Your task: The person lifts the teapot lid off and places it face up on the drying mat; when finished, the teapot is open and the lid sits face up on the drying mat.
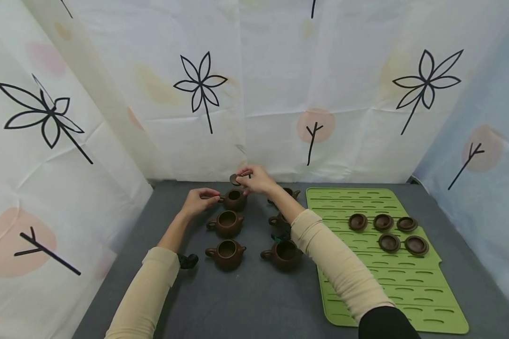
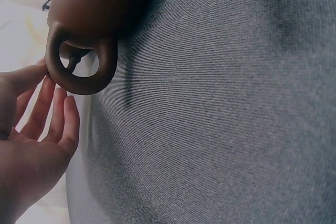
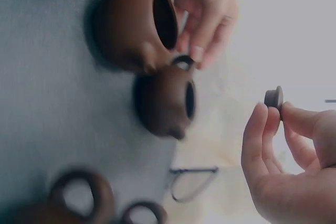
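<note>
My left hand [image 1: 197,202] pinches the handle of the brown teapot [image 1: 237,205] at the far end of the left row, fingertips on the handle's outer curve. That teapot stands upright on the table, its mouth uncovered. Above and just behind it, my right hand [image 1: 257,181] pinches a small brown lid [image 3: 274,98] between thumb and fingers. In the right wrist view the lid is on edge, apart from the teapot. Nearer me in the same row stand two more lidless teapots, a middle one [image 1: 228,224] and a front one [image 1: 226,256].
A second row of teapots, its front one [image 1: 283,256] in plain sight, stands under my right forearm, which partly hides the others. On the right, a green mat [image 1: 365,292] bears several brown lids [image 1: 389,243]. Patterned curtain [image 1: 271,94] hangs behind the grey table [image 1: 237,306].
</note>
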The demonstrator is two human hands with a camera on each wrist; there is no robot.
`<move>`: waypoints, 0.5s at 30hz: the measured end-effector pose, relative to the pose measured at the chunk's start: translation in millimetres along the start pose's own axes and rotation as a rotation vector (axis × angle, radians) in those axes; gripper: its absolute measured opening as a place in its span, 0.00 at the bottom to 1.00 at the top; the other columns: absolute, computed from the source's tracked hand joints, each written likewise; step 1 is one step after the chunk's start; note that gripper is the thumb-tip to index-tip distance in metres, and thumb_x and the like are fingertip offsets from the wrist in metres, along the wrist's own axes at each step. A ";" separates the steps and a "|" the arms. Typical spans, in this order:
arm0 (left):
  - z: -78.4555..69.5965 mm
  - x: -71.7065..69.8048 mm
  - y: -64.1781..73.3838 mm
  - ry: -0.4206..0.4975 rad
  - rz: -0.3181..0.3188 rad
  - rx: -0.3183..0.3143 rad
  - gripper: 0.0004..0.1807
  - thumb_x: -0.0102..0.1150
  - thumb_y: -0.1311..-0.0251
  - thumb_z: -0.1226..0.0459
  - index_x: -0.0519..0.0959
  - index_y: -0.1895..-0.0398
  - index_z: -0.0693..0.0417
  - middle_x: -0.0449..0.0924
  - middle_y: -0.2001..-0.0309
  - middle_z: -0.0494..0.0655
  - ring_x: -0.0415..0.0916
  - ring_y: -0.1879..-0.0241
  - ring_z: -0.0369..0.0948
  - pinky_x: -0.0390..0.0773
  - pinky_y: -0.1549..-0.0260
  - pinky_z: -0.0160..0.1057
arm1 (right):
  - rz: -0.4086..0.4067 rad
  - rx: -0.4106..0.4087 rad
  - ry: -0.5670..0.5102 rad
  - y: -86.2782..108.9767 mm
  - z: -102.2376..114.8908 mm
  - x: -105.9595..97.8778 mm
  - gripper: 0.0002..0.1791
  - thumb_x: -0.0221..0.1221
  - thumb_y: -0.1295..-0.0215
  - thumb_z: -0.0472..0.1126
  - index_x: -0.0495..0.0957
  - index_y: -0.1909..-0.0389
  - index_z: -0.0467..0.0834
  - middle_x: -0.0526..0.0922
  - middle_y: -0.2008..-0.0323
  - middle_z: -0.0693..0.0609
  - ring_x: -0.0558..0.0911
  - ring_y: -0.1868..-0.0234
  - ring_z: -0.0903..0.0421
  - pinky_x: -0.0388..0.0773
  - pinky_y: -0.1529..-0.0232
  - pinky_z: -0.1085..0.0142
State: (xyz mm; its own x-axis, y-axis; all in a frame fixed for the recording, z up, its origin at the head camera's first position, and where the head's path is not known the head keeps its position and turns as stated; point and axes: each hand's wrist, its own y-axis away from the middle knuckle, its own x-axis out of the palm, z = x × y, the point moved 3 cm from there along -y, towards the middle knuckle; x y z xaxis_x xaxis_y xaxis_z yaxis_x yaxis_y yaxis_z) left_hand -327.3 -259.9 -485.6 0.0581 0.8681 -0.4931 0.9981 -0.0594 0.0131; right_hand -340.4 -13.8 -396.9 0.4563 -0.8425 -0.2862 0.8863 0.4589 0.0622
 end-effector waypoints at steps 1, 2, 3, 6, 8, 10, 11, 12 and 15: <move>0.1 0.0 0.2 -0.001 0.000 -0.001 0.15 0.67 0.25 0.62 0.87 0.43 0.62 0.89 0.44 0.61 0.88 0.51 0.39 0.90 0.53 0.39 | 0.010 -0.008 0.007 2.8 2.2 -6.1 0.18 0.56 0.16 0.37 0.76 0.33 0.34 0.74 0.30 0.33 0.85 0.45 0.39 0.90 0.45 0.47; 0.3 0.1 0.2 0.007 -0.005 -0.006 0.14 0.68 0.25 0.63 0.88 0.44 0.61 0.90 0.45 0.60 0.88 0.51 0.39 0.90 0.54 0.38 | 0.019 -0.016 0.015 5.9 4.2 -12.3 0.18 0.56 0.15 0.36 0.75 0.33 0.33 0.75 0.31 0.33 0.85 0.44 0.37 0.91 0.47 0.50; 0.4 0.0 0.5 0.007 -0.005 -0.008 0.14 0.68 0.25 0.63 0.88 0.44 0.61 0.90 0.45 0.59 0.88 0.52 0.38 0.90 0.54 0.37 | 0.030 -0.025 0.023 9.4 5.9 -18.4 0.18 0.55 0.15 0.36 0.74 0.33 0.32 0.75 0.31 0.33 0.85 0.44 0.37 0.91 0.48 0.52; 0.9 -0.2 1.3 -0.001 -0.004 -0.004 0.14 0.67 0.25 0.63 0.88 0.43 0.61 0.89 0.44 0.60 0.88 0.51 0.39 0.89 0.55 0.36 | 0.048 -0.031 0.044 21.3 9.0 -36.9 0.18 0.54 0.15 0.35 0.73 0.32 0.32 0.75 0.32 0.33 0.86 0.48 0.41 0.91 0.51 0.60; 1.2 -0.3 1.5 -0.005 -0.003 0.003 0.14 0.67 0.24 0.63 0.87 0.43 0.62 0.89 0.43 0.62 0.88 0.49 0.42 0.90 0.54 0.37 | 0.057 -0.033 0.053 30.1 9.2 -49.4 0.20 0.53 0.15 0.35 0.71 0.29 0.32 0.73 0.31 0.33 0.86 0.52 0.47 0.90 0.54 0.64; 1.3 -0.2 1.7 -0.014 -0.001 0.011 0.15 0.66 0.24 0.63 0.87 0.42 0.62 0.88 0.41 0.63 0.88 0.47 0.45 0.90 0.53 0.38 | 0.067 -0.040 0.051 39.6 8.6 -62.5 0.22 0.51 0.14 0.35 0.70 0.26 0.34 0.72 0.30 0.32 0.86 0.56 0.52 0.89 0.55 0.65; 1.3 -0.2 1.8 -0.012 -0.002 0.011 0.15 0.66 0.24 0.63 0.87 0.41 0.62 0.88 0.41 0.64 0.88 0.46 0.46 0.90 0.52 0.39 | 0.074 -0.045 0.047 44.8 8.1 -69.6 0.23 0.51 0.14 0.35 0.68 0.24 0.36 0.71 0.29 0.31 0.85 0.58 0.54 0.89 0.55 0.65; 1.1 0.0 1.9 -0.011 -0.003 0.010 0.15 0.66 0.24 0.63 0.87 0.41 0.62 0.87 0.41 0.64 0.88 0.46 0.47 0.90 0.52 0.39 | 0.082 -0.050 0.044 50.4 7.5 -76.9 0.24 0.50 0.13 0.34 0.67 0.22 0.37 0.70 0.28 0.31 0.85 0.58 0.55 0.89 0.54 0.65; 0.4 0.2 2.9 -0.004 -0.008 0.003 0.15 0.67 0.24 0.63 0.87 0.42 0.62 0.88 0.41 0.64 0.88 0.45 0.48 0.90 0.51 0.40 | 0.119 -0.063 0.025 67.8 5.1 -99.6 0.26 0.48 0.13 0.33 0.65 0.19 0.39 0.66 0.24 0.30 0.86 0.56 0.55 0.90 0.48 0.60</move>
State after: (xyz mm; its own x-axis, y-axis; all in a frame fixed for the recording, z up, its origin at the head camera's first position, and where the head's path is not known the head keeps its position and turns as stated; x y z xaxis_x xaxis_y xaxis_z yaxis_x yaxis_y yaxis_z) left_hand -324.4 -260.1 -486.0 0.0502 0.8665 -0.4967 0.9985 -0.0539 0.0070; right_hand -325.4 99.8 -359.4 0.5550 -0.7743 -0.3041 0.8191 0.5725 0.0370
